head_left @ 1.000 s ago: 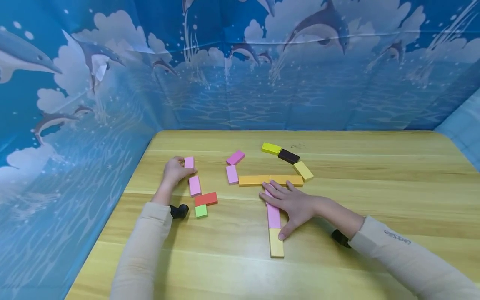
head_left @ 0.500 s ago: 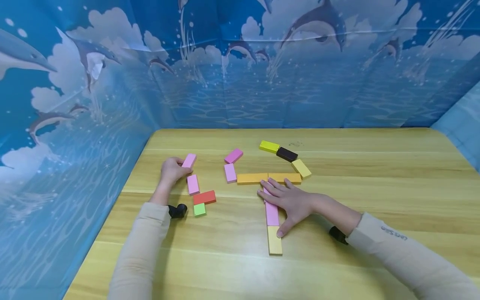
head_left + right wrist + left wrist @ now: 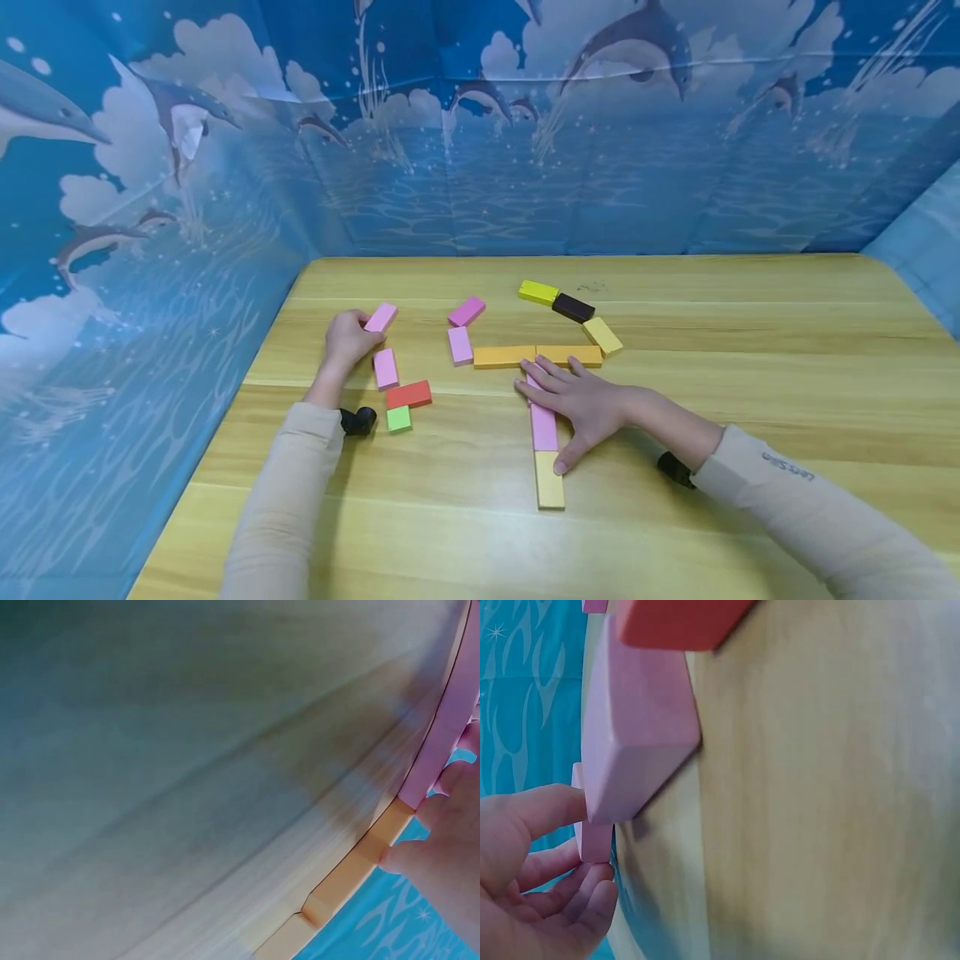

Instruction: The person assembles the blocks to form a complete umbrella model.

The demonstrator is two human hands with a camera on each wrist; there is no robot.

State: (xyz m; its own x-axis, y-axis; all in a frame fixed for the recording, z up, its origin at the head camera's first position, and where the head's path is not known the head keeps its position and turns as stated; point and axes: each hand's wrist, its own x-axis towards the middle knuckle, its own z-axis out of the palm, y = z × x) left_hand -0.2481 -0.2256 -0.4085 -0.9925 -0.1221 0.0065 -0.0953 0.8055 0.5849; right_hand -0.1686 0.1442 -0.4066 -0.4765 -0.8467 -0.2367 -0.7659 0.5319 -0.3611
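Observation:
My left hand (image 3: 347, 342) pinches a pink block (image 3: 382, 317) at the table's left, between thumb and fingers. In the left wrist view, that hand's thumb is beside a nearer pink block (image 3: 641, 712); whether it touches is unclear. Just below the held block lies this second pink block (image 3: 386, 369), followed by a red block (image 3: 409, 394) and a green block (image 3: 399, 419). My right hand (image 3: 585, 404) rests with spread fingers over a column of pink blocks (image 3: 543, 429), partly hiding them. Its thumb touches the pale yellow block (image 3: 549, 481) at the column's near end.
Two orange blocks (image 3: 504, 357) form a bar across the column's top. Left of it lie two pink blocks (image 3: 461, 346). A pale yellow block (image 3: 603, 337), a black block (image 3: 573, 308) and a bright yellow block (image 3: 538, 292) curve behind. A dolphin-print sheet (image 3: 480, 183) surrounds the table.
The pink block in my left hand has turned from nearly straight to slanting up and right. My right hand stays in place; the whole view has shifted slightly.

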